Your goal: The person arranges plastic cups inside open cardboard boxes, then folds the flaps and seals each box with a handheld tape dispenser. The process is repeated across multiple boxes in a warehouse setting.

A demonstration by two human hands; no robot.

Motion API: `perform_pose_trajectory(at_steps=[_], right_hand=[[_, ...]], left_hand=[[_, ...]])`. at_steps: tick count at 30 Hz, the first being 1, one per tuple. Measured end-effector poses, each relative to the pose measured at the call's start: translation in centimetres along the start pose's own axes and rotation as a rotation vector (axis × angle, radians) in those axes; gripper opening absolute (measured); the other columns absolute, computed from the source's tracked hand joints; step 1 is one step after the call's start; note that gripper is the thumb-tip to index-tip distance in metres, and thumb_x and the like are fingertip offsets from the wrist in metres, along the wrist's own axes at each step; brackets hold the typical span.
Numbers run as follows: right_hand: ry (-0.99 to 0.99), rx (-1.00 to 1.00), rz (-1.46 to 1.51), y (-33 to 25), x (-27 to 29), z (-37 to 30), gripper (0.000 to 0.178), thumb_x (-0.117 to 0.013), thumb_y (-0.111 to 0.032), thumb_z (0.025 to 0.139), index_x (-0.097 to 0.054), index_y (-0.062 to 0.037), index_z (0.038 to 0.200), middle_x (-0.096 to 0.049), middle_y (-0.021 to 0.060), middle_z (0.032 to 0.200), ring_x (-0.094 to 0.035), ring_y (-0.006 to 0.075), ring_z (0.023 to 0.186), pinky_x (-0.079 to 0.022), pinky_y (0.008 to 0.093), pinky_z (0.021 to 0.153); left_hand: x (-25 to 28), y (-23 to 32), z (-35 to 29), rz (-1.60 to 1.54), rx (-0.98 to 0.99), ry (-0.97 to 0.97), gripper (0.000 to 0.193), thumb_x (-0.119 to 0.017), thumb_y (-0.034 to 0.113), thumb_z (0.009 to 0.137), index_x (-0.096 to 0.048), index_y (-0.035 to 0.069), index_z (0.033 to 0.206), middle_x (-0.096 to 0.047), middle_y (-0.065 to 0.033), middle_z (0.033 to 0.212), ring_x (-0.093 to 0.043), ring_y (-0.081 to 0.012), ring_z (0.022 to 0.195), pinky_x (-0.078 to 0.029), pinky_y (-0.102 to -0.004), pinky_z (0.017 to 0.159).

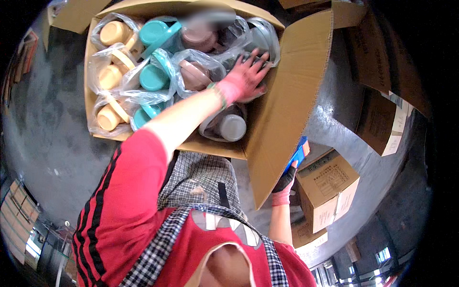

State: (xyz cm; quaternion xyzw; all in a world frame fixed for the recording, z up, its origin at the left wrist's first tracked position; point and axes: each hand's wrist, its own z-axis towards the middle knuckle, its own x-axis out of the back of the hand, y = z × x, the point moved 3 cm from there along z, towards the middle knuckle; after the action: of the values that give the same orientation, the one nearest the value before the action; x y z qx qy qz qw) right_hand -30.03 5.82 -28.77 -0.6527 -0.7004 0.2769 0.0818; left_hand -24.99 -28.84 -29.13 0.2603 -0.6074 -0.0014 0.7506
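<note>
An open cardboard box (217,148) holds several handled containers, like jugs, in clear plastic bags. They sit in rows: cream-yellow ones (111,76) at the left, teal ones (154,77) beside them, then brownish ones (195,75) and grey ones (233,127) at the right. My left hand (243,79), in a pink and dark glove, reaches across and lies with fingers spread over the bagged grey ones. Outside the raised right flap (292,86), my gloved right hand (284,184) is closed round a blue tool (297,156) with an orange end. The flap partly hides that tool.
Closed cartons (330,184) stand on the floor at the right, with another carton (382,119) farther up. Dark grey floor (52,124) stretches along the left. Flat stacked boards or cartons (19,210) lie at the lower left.
</note>
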Motion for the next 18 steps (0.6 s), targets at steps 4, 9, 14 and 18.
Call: perform_pose_trajectory(at_steps=[4,9,14,18], right_hand=[[-0.076,-0.004,0.050,-1.0,-4.6,-2.1,0.060,-0.048,-0.045,0.079,-0.033,-0.0078,0.123,-0.042,0.0086,0.119,-0.043,0.0262,0.105,-0.033,0.0406,0.092],[-0.013,-0.008,0.034,-3.0,-3.5,-3.1,0.060,-0.048,-0.046,0.079,-0.034,-0.0082,0.123,-0.041,0.0086,0.121,-0.041,0.0261,0.107,-0.031,0.0397,0.093],[-0.019,0.134,-0.037,-4.9,-4.8,-2.3,0.062,-0.048,-0.047,0.078,-0.034,-0.0047,0.121,-0.045,0.0086,0.116,-0.045,0.0245,0.103,-0.036,0.0389,0.089],[-0.221,0.243,-0.266,-6.4,-6.9,-2.8,0.054,-0.044,-0.051,0.078,-0.043,-0.0078,0.111,-0.057,0.0100,0.089,-0.053,0.0240,0.085,-0.040,0.0380,0.082]], left_hand=[[-5.5,-4.9,9.0,0.229,0.077,-0.087,0.054,-0.047,0.043,0.075,-0.037,0.019,0.122,-0.025,-0.0057,0.133,-0.020,-0.0311,0.123,-0.019,-0.0547,0.094],[-5.2,-6.6,3.7,0.247,-0.045,-0.095,0.053,-0.046,0.047,0.076,-0.044,0.013,0.116,-0.039,-0.0056,0.120,-0.024,-0.0285,0.121,-0.024,-0.0521,0.093],[-6.0,-10.0,-3.3,0.269,0.081,-0.403,0.057,-0.041,0.048,0.077,-0.040,0.011,0.120,-0.037,-0.0067,0.123,-0.019,-0.0271,0.124,-0.015,-0.0520,0.097],[-6.0,-9.1,-4.2,0.212,0.181,-0.481,0.061,-0.037,0.050,0.079,-0.029,0.012,0.127,-0.029,-0.0050,0.130,-0.015,-0.0272,0.125,-0.010,-0.0516,0.099]])
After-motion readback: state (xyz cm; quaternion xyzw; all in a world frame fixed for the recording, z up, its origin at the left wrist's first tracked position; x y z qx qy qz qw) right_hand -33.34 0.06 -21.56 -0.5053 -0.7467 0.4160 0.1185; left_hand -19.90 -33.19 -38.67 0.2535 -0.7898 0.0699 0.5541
